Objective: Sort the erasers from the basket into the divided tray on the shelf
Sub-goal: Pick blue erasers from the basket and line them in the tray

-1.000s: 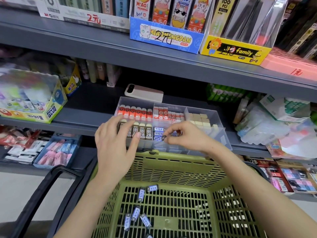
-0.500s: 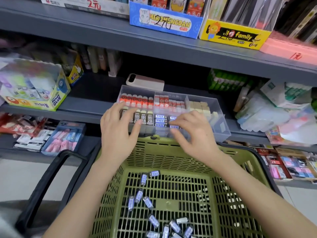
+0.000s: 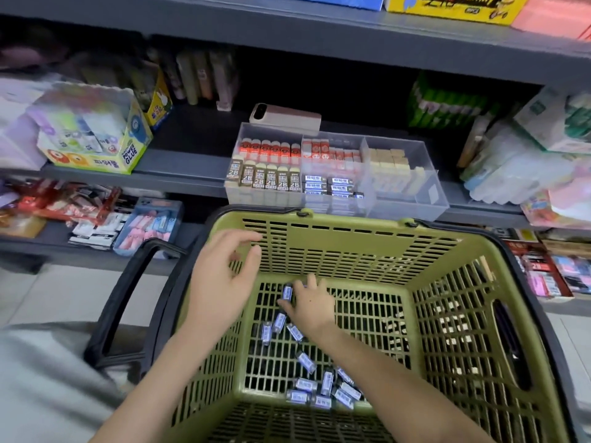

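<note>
1. Your left hand (image 3: pixel 224 279) hangs relaxed, empty; your right hand (image 3: pixel 311 306) touches a small blue-wrapped eraser (image 3: pixel 287 292) in the green slotted plastic basket (image 3: pixel 351 251), frame centre; whether it grips, I cannot tell.
2. A loose pinch may drop it short of the clear divided tray (image 3: pixel 406 203), upper centre.

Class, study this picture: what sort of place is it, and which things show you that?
Probably a stationery shop: grey shelves of boxed goods, a divided tray of erasers, and a green shopping basket.

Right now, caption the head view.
Right hand reaches among erasers in the basket, left hand open above, tray on the shelf behind.
</note>
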`<state>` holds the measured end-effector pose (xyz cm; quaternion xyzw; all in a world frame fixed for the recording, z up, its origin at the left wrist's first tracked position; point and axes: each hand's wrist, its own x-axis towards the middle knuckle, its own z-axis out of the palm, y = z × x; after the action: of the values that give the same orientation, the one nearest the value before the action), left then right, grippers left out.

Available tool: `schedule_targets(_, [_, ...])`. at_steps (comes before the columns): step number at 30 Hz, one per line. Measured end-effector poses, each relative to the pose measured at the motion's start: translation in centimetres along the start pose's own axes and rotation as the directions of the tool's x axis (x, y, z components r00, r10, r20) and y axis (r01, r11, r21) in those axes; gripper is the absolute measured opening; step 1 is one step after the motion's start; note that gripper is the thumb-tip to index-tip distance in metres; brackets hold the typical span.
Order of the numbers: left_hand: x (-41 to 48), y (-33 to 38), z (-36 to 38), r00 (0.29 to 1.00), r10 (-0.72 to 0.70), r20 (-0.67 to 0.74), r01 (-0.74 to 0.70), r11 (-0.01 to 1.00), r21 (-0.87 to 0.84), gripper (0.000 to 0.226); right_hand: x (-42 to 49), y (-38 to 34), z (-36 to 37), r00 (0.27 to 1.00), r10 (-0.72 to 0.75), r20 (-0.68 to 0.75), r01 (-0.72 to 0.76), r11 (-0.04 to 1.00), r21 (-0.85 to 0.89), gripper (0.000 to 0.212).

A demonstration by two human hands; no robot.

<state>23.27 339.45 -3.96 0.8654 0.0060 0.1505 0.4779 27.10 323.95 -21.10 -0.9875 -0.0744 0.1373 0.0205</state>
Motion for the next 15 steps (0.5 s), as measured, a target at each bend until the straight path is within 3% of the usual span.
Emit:
schedule_targets(4, [-1.0,-0.3,0.7,0.973,-0.183,0.138,0.202,0.970,-0.138,0.025,0.7,-1.2,0.3,0.988,0.151,0.045,-0.154,0.985,0.072,0.048])
schedule_targets(8, [-0.9,-0.3,1.4,0.893,-0.356,0.276,0.426,0.866,-0.263,0.017,0.6,0.5,0.4,0.995,0.068,0.069,-0.082,0.971,0.224,0.026])
schedule_targets(12, [-0.2,-0.8,2.6,0.740,-0.545,0.395,0.670,0.649,-0.360,0.014,-0.3,3.5,-0.4,0.987,0.004,0.161,-0.083,0.869,0.487,0.017])
schedule_targets(15, [-0.1,-1.5,4.5,0.585,-0.679,0.444,0.810,0.514,-0.282,0.012,-1.5,4.4,-2.9,0.980,-0.025,0.197,-0.125,0.696,0.707,0.013])
